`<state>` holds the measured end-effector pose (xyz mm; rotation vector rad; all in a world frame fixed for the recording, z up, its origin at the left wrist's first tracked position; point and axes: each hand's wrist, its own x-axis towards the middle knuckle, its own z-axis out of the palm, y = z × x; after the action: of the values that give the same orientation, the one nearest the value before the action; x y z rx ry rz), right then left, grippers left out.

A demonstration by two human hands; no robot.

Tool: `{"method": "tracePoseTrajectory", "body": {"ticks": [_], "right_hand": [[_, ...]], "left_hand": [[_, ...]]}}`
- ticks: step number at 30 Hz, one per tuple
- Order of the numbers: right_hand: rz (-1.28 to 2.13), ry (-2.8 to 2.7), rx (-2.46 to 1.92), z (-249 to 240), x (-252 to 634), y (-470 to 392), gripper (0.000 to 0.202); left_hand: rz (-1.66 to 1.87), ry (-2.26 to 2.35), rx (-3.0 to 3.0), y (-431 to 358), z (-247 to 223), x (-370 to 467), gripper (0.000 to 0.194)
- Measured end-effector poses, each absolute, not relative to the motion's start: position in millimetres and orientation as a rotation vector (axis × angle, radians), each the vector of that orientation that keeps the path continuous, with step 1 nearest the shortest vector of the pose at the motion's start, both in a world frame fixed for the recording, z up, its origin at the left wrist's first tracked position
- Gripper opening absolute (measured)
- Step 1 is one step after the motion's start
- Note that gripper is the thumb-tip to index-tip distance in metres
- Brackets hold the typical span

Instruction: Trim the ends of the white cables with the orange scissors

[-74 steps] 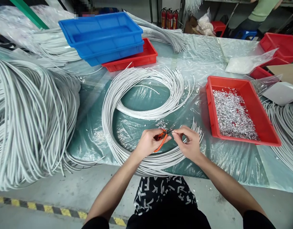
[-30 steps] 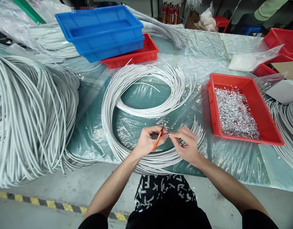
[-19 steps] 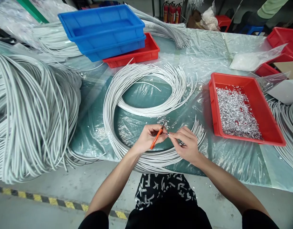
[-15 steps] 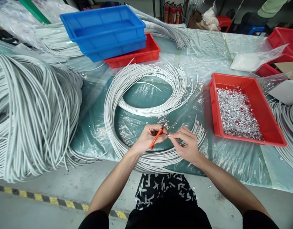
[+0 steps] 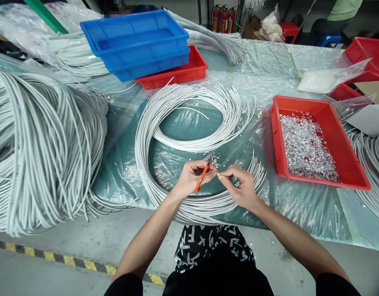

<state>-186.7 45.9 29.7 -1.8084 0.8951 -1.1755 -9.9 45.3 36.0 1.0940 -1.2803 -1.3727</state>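
My left hand (image 5: 188, 180) is closed around orange-handled snips (image 5: 202, 178), whose small dark jaws point away from me. Opposite it, my right hand (image 5: 242, 186) pinches the thin end of a cable (image 5: 218, 174) between thumb and fingertips. The fingertips of both hands nearly meet at that cable end. Under my wrists lies a coiled bundle of white cables (image 5: 204, 209), its cut ends fanned out by my right hand. Small silvery scraps (image 5: 214, 158) are scattered on the table just beyond my fingers.
A second white cable coil (image 5: 189, 144) lies farther back. Right of it stands a red tray (image 5: 346, 144) with many silvery bits. Blue trays (image 5: 143, 53) sit on another red tray (image 5: 195, 68). A big grey cable heap (image 5: 47, 148) fills the left side.
My right fingers have bent more around the cable end. The snips have shifted slightly in my left hand. The coils and trays stay in place.
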Motion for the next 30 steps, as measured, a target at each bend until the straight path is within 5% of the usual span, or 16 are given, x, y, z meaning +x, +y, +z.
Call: {"method": "tracePoseTrajectory", "body": {"ticks": [9, 30], "right_hand": [[-1.247, 0.977, -1.710, 29.3, -195.9, 40.9, 0.010], [-1.316, 0.956, -1.773, 29.2, -197.7, 37.7, 0.009]], "left_hand": [[-0.985, -1.698, 1.188, 49.9, 34.4, -10.3, 0.028], [-0.984, -1.811, 1.262, 49.6, 27.0, -8.9, 0.039]]}}
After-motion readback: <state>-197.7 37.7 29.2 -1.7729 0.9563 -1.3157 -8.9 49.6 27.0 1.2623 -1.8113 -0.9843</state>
